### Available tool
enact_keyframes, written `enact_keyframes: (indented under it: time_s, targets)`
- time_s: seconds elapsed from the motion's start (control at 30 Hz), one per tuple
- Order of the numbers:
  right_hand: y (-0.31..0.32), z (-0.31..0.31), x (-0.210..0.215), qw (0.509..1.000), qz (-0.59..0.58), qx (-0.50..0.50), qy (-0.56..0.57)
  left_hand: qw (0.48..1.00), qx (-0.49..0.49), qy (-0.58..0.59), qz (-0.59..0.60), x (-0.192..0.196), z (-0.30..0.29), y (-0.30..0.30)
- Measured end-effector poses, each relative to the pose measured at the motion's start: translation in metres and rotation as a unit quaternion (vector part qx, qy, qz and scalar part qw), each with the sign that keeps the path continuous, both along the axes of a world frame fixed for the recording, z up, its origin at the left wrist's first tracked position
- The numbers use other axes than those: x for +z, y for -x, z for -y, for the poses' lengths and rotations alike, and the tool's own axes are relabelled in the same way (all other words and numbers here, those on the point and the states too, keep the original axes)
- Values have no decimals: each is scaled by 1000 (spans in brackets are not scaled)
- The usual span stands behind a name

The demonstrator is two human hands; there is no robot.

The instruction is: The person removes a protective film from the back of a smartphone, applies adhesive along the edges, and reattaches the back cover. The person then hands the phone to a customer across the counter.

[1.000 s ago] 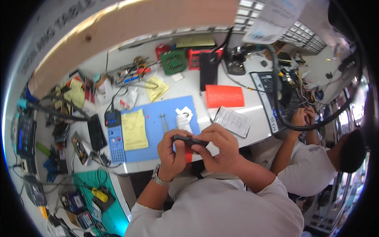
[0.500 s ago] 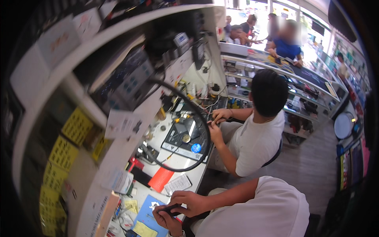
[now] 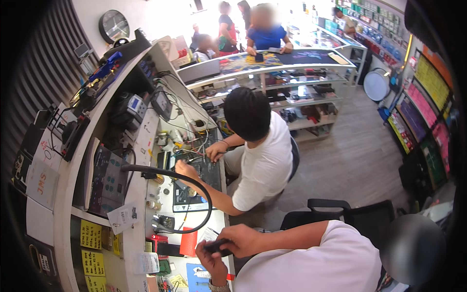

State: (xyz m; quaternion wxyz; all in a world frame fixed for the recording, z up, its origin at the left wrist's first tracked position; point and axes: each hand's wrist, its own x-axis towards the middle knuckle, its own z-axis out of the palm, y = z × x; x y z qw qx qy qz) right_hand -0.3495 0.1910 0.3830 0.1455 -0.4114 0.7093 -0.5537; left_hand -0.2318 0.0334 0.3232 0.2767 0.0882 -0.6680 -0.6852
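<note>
My left hand (image 3: pixel 212 263), with a metal watch band at its wrist, is curled under a small black phone-like device (image 3: pixel 216 246). My right hand (image 3: pixel 242 240) reaches in from the right and closes its fingers on the device's upper side. Both hands hold it above the bench's near edge. Below and left of them lies a blue mat (image 3: pixel 197 278) with small things on it. A flat red-orange piece (image 3: pixel 188 242) rests on the bench just beyond my hands. Fine detail of the device is hidden by my fingers.
Beyond me a seated co-worker (image 3: pixel 262 160) in white works over a dark mat (image 3: pixel 187 200). A thick black flexible arm (image 3: pixel 210 199) arches over the bench. Shelving (image 3: pixel 87 170) stands left, a glass counter (image 3: pixel 272 73) ahead, and a black chair (image 3: pixel 335 209) to my right.
The view has swung right and up, showing more floor and counter. My hands keep their grip on the device. The co-worker's hands have moved apart, one lower over the bench.
</note>
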Motion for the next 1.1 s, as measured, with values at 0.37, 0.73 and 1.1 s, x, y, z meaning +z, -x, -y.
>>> enact_keyframes:
  time_s: [0.37, 0.73, 1.1]
  targets:
    - [-2, -99, 54, 988, 54, -126, -65, 941, -254, 171, 144, 67, -38, 39]
    - [78, -157, 18, 889, 381, -106, 232, 945, -128, -286, -95, 81, -106, 106]
    - [124, -188, -16, 885, 458, 19, 87, 951, -33, -306, 11, 80, -174, 167]
